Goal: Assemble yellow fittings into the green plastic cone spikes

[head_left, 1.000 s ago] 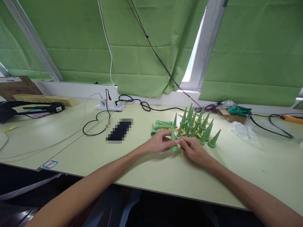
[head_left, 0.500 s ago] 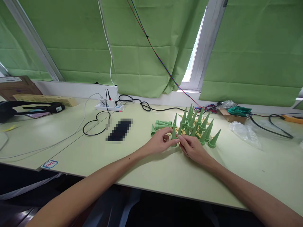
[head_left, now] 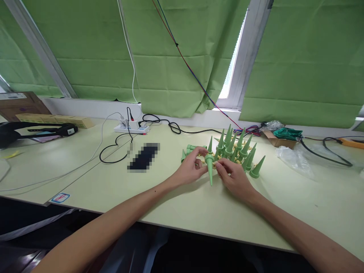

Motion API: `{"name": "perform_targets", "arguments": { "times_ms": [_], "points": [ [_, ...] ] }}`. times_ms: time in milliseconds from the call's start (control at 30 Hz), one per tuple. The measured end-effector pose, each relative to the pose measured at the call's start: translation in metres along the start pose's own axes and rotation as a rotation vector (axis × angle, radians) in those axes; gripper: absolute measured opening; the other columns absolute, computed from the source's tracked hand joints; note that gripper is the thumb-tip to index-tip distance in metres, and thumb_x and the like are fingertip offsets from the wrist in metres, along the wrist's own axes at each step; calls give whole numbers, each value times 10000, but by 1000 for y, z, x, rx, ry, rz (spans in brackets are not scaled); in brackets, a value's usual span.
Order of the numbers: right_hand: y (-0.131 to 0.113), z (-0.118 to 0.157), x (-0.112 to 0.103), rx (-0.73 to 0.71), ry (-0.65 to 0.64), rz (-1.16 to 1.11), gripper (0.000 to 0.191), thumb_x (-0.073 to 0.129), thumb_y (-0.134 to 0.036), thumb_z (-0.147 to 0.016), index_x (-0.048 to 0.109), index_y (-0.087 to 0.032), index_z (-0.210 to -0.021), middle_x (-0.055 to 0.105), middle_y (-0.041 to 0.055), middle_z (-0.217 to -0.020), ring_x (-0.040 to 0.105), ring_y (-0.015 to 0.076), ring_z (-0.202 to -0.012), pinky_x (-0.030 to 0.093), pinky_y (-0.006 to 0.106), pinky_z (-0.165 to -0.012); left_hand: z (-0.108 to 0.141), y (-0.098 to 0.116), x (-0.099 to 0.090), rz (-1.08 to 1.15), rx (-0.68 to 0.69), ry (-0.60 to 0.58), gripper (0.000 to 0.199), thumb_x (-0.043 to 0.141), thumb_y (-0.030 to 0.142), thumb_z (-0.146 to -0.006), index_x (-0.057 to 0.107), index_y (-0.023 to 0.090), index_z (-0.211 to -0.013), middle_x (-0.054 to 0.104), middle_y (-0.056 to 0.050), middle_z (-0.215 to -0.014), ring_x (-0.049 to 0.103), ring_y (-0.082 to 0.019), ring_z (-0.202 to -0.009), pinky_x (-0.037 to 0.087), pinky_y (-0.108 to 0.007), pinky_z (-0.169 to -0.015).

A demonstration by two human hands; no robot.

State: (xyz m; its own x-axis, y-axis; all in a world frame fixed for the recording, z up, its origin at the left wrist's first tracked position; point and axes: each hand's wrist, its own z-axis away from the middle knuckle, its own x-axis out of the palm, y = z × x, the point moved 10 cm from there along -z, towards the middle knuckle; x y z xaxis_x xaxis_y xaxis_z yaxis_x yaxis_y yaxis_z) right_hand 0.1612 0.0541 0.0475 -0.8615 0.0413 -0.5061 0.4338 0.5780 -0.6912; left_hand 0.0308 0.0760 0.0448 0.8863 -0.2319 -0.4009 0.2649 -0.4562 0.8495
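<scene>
A green cone (head_left: 210,167) points tip down between my hands, its wide end up. My left hand (head_left: 192,167) is closed round it, with thumb and fingers at its sides. At its right, my right hand (head_left: 231,174) pinches a small pale yellow piece (head_left: 214,164) by the cone. Behind my hands stand several upright green cones (head_left: 229,146), with small yellow pieces among them. More green cones (head_left: 196,148) lie on their sides beyond my left hand. One upright cone (head_left: 257,167) stands at the right end of the group.
A pixelated dark object (head_left: 144,157) lies left of my hands. Farther back are a white power strip (head_left: 132,128) and black cables. On the right are a clear plastic bag (head_left: 294,159) and a small cardboard box (head_left: 277,140). Black straps (head_left: 36,131) lie far left.
The cone between my hands has turned from tip up to tip down. My right hand has shifted slightly to the right, and the yellow piece by its fingertips shows more.
</scene>
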Motion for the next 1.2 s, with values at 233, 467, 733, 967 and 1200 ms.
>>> {"name": "perform_targets", "arguments": {
  "times_ms": [233, 467, 733, 967, 1200],
  "points": [
    [1, 0, -4, 9, 44, 23, 296, 460, -375, -1008, 578, -192, -807, 462, -41, -594, 383, 110, -523, 307, 261, -524, -4, -14, 10, 314, -131, -106, 318, 619, 284, -860, 446, 246, -1125, 579, 27, -888, 522, -61, -453, 393, -214, -422],
    [-1, -1, -4, -14, 44, 52, 296, 466, -367, -1005, 577, -192, -793, 472, -35, -609, 389, 111, -533, 318, 258, -536, -4, -14, 13, 450, -188, -128, 386, 597, 536, -904, 480, 225, -1100, 573, 34, -757, 558, -92, -473, 397, -216, -399],
    [-1, -1, 0, -20, -9, 63, 304, 447, -388, -1012, 617, -194, -852, 507, -18, -626, 419, 128, -548, 333, 261, -538, -1, -13, 16, 427, -189, -174, 531, 743, 501, -808, 477, 210, -1164, 507, 66, -698, 497, -69, -475, 372, -218, -440],
    [0, -1, 3, -24, -38, 90, 309, 429, -370, -1018, 575, -199, -807, 473, -33, -606, 384, 121, -537, 312, 259, -545, 1, -7, 16, 357, -159, -198, 521, 746, 485, -799, 493, 214, -1165, 539, 47, -763, 484, -57, -465, 366, -231, -468],
    [4, -1, 7, -22, -54, 66, 383, 400, -389, -1028, 401, -214, -687, 401, -47, -575, 346, 114, -521, 294, 260, -532, 3, -1, 16, 280, -109, -207, 427, 726, 418, -825, 494, 220, -1124, 575, 9, -886, 474, -40, -476, 322, -214, -476]
  ]
}}
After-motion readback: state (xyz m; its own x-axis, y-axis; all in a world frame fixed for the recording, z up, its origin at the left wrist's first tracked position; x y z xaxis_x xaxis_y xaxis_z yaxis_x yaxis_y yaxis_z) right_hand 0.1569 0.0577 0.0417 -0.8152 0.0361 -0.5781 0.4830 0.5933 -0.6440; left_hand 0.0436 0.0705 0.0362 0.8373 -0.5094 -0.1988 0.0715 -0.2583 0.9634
